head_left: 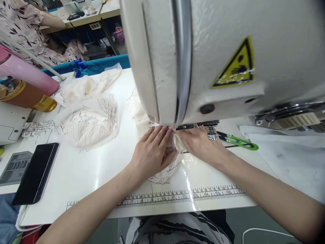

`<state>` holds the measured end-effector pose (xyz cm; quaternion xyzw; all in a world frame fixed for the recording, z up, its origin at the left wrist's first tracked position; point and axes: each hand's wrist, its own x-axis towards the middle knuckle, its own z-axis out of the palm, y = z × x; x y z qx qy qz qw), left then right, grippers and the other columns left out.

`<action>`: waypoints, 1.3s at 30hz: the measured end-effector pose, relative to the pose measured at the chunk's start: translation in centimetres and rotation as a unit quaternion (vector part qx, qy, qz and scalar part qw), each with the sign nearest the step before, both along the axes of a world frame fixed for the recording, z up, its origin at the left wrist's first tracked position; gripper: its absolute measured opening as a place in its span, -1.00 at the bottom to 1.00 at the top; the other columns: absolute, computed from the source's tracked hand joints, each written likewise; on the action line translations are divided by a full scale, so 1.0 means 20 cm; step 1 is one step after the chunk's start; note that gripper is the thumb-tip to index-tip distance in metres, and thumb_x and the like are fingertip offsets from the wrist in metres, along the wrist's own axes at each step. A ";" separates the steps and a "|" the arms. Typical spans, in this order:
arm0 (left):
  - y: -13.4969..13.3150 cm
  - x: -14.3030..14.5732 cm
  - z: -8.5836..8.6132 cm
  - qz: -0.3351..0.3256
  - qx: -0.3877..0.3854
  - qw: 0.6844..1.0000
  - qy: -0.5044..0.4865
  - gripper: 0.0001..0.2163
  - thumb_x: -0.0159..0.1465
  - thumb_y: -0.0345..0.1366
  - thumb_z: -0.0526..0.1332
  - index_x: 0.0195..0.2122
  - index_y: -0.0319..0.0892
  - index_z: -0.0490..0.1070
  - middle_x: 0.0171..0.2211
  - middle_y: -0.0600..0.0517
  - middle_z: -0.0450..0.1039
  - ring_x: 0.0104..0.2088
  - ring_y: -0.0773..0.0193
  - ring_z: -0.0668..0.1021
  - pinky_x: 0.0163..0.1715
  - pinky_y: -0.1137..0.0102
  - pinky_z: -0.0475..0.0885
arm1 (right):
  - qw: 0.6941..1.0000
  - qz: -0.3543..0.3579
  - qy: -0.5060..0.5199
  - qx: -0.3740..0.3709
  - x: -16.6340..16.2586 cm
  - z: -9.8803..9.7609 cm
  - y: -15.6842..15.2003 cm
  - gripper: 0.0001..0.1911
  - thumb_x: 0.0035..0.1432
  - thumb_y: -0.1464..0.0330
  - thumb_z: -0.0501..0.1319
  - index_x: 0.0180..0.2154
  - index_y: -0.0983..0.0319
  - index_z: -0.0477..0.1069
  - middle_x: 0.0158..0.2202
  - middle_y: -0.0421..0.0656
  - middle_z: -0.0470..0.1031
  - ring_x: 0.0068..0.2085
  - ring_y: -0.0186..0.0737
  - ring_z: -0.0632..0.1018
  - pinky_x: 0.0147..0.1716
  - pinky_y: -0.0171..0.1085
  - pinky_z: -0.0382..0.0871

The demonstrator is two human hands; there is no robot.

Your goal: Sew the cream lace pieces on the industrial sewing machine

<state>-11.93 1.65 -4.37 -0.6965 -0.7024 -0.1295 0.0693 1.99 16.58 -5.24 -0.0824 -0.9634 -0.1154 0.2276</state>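
Under the head of a white sewing machine [157, 61] lies a cream lace piece [162, 178] with a scalloped edge and loose threads. My left hand [152, 149] rests flat on it, fingers stretched toward the needle area and thumb out to the side. From the right, my right hand [200, 140] reaches in beside the presser area, its fingers drawn together at the lace's edge; the machine hides part of them. The needle itself is hard to make out. Close to my right wrist are green-handled thread snips [241, 142].
More lace pieces [88, 128] lie left on the white table [88, 183]. A black phone [37, 173], amber cup [30, 96] and pink bottle [27, 71] stand or lie further left. A printed ruler [162, 198] runs along the front edge. Another person [25, 30] sits beyond.
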 end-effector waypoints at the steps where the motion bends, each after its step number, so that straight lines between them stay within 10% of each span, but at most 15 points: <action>1: 0.00 0.00 0.00 0.000 0.001 1.000 0.000 -0.48 0.37 -0.05 0.06 0.20 -0.35 0.26 0.18 -0.20 0.32 0.22 0.03 0.36 0.24 0.12 0.27 | 1.000 -0.006 -0.003 0.003 0.00 0.01 0.00 -0.65 0.22 0.50 0.04 -0.04 0.21 0.48 -0.43 -0.14 0.50 -0.42 -0.22 0.44 -0.14 -0.15 0.25; 15: 0.01 0.00 0.02 0.003 0.002 1.000 -0.012 -0.52 0.35 -0.08 0.09 0.18 -0.32 0.28 0.13 -0.17 0.40 0.16 0.03 0.42 0.23 0.07 0.29 | 0.998 -0.007 -0.004 -0.070 0.00 -0.07 0.01 -0.63 0.23 0.47 0.06 0.03 0.11 0.42 -0.24 -0.09 0.55 -0.40 -0.23 0.43 -0.05 -0.07 0.28; 29: 0.00 0.01 0.11 0.011 0.023 0.999 0.023 -0.63 0.37 -0.14 0.10 0.11 -0.23 0.34 0.10 -0.06 0.43 0.13 0.07 0.45 0.14 0.11 0.38 | 0.992 0.098 0.056 -0.055 0.03 0.10 -0.04 -0.67 0.09 0.65 0.02 -0.26 0.21 0.42 -0.19 -0.20 0.56 -0.23 -0.22 0.51 -0.33 -0.23 0.22; 39: -0.31 0.03 0.19 -0.229 0.074 0.957 0.160 -0.85 0.30 -0.27 0.20 -0.27 -0.24 0.48 -0.12 -0.07 0.52 -0.12 0.17 0.53 -0.33 0.32 0.45 | 0.968 0.177 -0.023 -0.178 0.02 0.11 0.01 -0.73 0.07 0.65 0.03 -0.32 0.22 0.37 -0.28 -0.15 0.47 -0.17 -0.20 0.48 -0.45 -0.33 0.20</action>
